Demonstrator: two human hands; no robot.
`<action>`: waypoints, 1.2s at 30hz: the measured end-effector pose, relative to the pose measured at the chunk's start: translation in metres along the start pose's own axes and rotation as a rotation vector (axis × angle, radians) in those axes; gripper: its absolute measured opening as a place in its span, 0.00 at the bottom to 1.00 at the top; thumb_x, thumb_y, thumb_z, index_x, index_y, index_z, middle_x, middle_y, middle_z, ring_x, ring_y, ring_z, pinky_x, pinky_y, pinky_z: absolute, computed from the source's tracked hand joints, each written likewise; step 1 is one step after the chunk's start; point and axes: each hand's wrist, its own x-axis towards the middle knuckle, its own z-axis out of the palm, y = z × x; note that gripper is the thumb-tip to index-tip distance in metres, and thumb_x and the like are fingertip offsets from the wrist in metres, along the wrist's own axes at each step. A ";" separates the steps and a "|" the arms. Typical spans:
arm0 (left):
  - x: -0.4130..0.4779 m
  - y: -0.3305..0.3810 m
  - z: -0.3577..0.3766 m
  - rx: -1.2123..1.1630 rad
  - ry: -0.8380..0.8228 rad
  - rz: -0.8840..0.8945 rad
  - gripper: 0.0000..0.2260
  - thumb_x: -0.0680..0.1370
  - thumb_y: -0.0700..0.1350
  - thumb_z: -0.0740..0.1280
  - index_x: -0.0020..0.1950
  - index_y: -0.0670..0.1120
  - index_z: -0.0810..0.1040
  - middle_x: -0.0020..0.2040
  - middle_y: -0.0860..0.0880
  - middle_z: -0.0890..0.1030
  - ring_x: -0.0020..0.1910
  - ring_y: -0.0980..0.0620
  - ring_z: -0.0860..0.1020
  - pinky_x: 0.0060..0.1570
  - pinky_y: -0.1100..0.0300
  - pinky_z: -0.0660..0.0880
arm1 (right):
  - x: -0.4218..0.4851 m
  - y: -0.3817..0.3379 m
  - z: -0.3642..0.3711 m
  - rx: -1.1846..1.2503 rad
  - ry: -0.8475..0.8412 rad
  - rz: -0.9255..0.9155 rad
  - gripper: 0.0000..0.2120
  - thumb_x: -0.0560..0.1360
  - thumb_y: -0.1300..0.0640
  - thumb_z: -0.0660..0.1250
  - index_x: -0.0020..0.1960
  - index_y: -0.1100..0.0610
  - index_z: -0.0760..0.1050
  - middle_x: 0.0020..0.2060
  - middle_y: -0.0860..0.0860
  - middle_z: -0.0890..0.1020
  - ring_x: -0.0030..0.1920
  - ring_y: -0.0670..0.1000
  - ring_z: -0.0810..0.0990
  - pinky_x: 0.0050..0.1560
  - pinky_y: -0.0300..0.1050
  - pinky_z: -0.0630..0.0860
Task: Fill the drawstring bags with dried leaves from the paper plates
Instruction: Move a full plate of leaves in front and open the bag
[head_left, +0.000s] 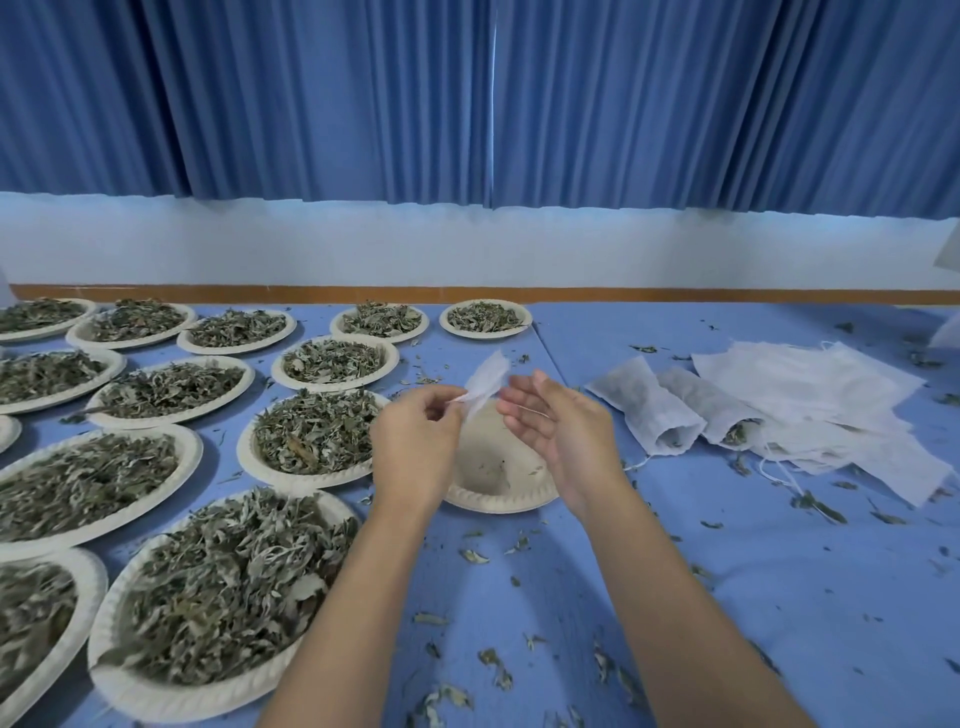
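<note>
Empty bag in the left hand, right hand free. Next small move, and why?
Probably the right hand joins the left hand to pull the bag open at its mouth: it looks flat and empty, pinched by the left alone, with the right open beside it. Filling can't start before that.

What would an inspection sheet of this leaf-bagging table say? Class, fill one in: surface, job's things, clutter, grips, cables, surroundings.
Surface: blue tablecloth covering the table.
Job's things: paper plates heaped with dried leaves on the left; a nearly empty plate under the hands; two filled bags and a pile of empty bags on the right.
Clutter: loose leaf bits scattered over the cloth.
Grips: left hand pinches a flat white bag; right hand is open beside it.
Cables: nothing seen.
Surroundings: blue curtains above a white wall.
</note>
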 end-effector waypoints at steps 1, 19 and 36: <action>0.000 -0.001 -0.001 0.049 0.076 0.022 0.05 0.75 0.40 0.70 0.43 0.50 0.82 0.34 0.62 0.78 0.35 0.69 0.76 0.37 0.77 0.69 | 0.001 -0.002 -0.002 -0.024 0.009 0.005 0.10 0.79 0.57 0.64 0.44 0.61 0.80 0.37 0.54 0.85 0.39 0.50 0.85 0.38 0.38 0.80; -0.006 -0.010 -0.003 0.457 0.169 0.276 0.14 0.73 0.34 0.68 0.58 0.41 0.78 0.50 0.46 0.81 0.50 0.45 0.77 0.52 0.52 0.71 | 0.000 -0.007 -0.012 -0.506 -0.207 0.039 0.10 0.69 0.65 0.74 0.49 0.57 0.80 0.33 0.52 0.82 0.30 0.45 0.80 0.33 0.33 0.77; -0.012 -0.008 0.004 0.458 0.104 0.235 0.06 0.76 0.37 0.68 0.51 0.37 0.80 0.49 0.41 0.78 0.44 0.39 0.78 0.45 0.48 0.73 | 0.005 0.016 0.005 -1.226 0.112 -0.400 0.09 0.74 0.56 0.67 0.53 0.54 0.80 0.49 0.51 0.81 0.47 0.49 0.78 0.47 0.43 0.72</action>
